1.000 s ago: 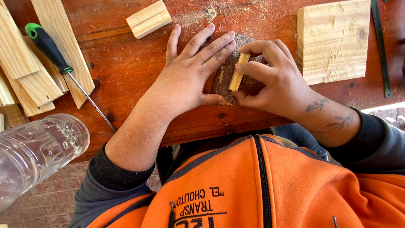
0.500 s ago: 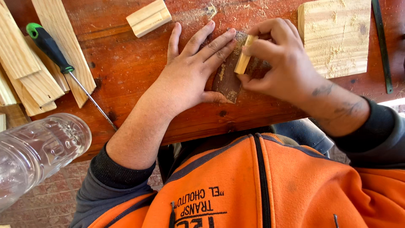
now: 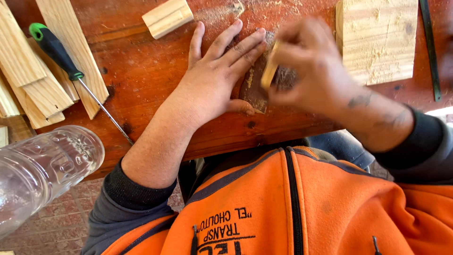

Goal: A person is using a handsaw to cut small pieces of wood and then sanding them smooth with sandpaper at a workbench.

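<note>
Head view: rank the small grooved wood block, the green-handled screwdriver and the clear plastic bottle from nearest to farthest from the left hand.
Measured from the left hand, which lies flat on the bench:
1. Small grooved wood block, just beyond the fingertips, toward the far edge of the bench.
2. Green-handled screwdriver, out to the hand's left, lying across the wooden slats.
3. Clear plastic bottle, farthest, at the lower left, off the bench's near edge.

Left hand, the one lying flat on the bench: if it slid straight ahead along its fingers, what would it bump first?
The left hand points up-right across the sandpaper. First contact would likely be the right hand holding the small wood piece.
</note>
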